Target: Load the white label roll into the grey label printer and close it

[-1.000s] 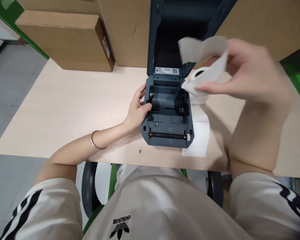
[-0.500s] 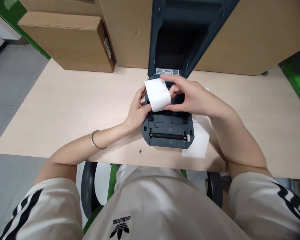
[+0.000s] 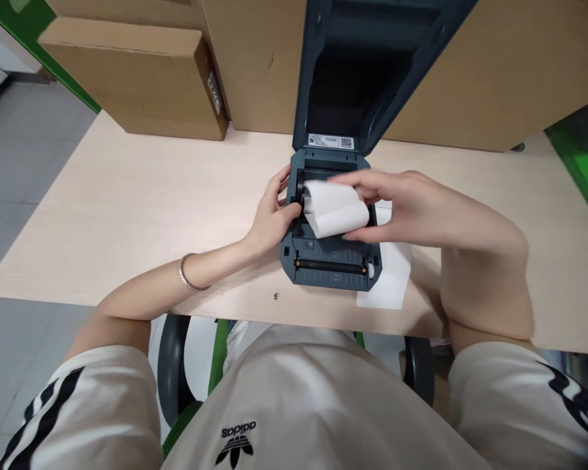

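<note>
A dark blue-grey label printer [image 3: 332,277] stands on the table with its lid [image 3: 301,98] raised, its black roller showing at the front. My right hand [image 3: 392,203] grips a roll of white label paper [image 3: 337,210] over the printer's open bay, thumb at the near side and fingers at the far side. A loose flap of the paper hangs at the roll's left end. My left hand [image 3: 272,219] is closed on the printer's left side, thumb over the inner edge and fingers along the outside. Part of the bay is hidden beneath the roll.
A white sheet [image 3: 392,277] lies under the printer's right side. Behind stand a cardboard box [image 3: 127,81] at the left and large cardboard panels [image 3: 259,72]. The wooden table [image 3: 176,189] ends close to my body, above the chair's armrests [image 3: 174,365].
The paper roll has moved right and towards me, away from my left thumb, carried by my right hand. My left hand stays at the printer's left side.
</note>
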Available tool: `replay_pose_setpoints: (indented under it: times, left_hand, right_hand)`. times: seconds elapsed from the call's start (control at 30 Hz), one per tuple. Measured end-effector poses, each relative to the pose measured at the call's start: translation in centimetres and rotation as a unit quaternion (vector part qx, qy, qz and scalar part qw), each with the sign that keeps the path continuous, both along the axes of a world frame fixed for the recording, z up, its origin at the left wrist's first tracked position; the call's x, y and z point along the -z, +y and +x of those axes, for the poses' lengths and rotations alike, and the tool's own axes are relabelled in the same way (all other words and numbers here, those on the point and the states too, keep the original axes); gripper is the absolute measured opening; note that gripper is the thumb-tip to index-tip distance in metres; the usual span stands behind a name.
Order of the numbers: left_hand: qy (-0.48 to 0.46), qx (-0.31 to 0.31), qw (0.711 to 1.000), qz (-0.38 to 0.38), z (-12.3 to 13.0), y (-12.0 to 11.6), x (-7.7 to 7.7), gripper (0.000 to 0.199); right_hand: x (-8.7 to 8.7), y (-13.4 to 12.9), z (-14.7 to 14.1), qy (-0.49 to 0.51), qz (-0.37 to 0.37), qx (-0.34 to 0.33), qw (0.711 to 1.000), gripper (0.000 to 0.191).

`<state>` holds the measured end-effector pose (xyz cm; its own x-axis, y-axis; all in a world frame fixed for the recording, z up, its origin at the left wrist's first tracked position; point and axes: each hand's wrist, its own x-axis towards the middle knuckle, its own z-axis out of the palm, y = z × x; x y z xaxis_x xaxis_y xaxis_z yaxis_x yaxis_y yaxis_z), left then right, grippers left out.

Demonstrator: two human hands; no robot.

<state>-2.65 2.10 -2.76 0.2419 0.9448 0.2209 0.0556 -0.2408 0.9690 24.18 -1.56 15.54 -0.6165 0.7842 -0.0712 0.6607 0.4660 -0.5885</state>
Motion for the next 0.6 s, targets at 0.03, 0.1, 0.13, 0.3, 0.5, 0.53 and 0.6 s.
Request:
replay_pose_setpoints:
  times: [0.03, 0.1, 0.13, 0.3, 0.5, 0.53, 0.6]
  left_hand:
    - [-0.003, 0.001, 1.000, 0.000, 0.0, 0.0, 0.0, 0.088]
    - [-0.008, 0.005, 1.000, 0.000, 0.0, 0.0, -0.1, 0.089]
    - [-0.010, 0.007, 1.000, -0.002, 0.0, 0.0, -0.1, 0.090]
    - [-0.016, 0.003, 1.000, -0.009, 0.0, 0.0, -0.3, 0.095]
    - [-0.010, 0.004, 1.000, -0.015, 0.2, -0.1, -0.6, 0.096]
    - [-0.012, 0.006, 1.000, -0.014, 0.2, -0.1, -0.6, 0.096]
    - [-0.016, 0.010, 1.000, -0.011, 0.2, 0.0, -0.6, 0.096]
  right_hand:
    - [-0.2, -0.3, 0.0, -0.022, 0.000, -0.021, 1.000, 0.038]
    - [-0.1, -1.0, 0.0, -0.070, 0.016, -0.057, 0.996, 0.006]
    - [0.1, -1.5, 0.0, -0.093, 0.037, -0.064, 0.993, 0.006]
    - [2.1, -4.1, 0.2, -0.148, 0.162, -0.067, 0.973, 0.008]
    - [2.8, -6.1, -0.3, -0.177, 0.209, -0.088, 0.958, 0.013]
    - [2.7, -6.3, -0.5, -0.185, 0.213, -0.086, 0.955, 0.013]
    - [2.7, -6.7, -0.7, -0.199, 0.218, -0.083, 0.952, 0.015]
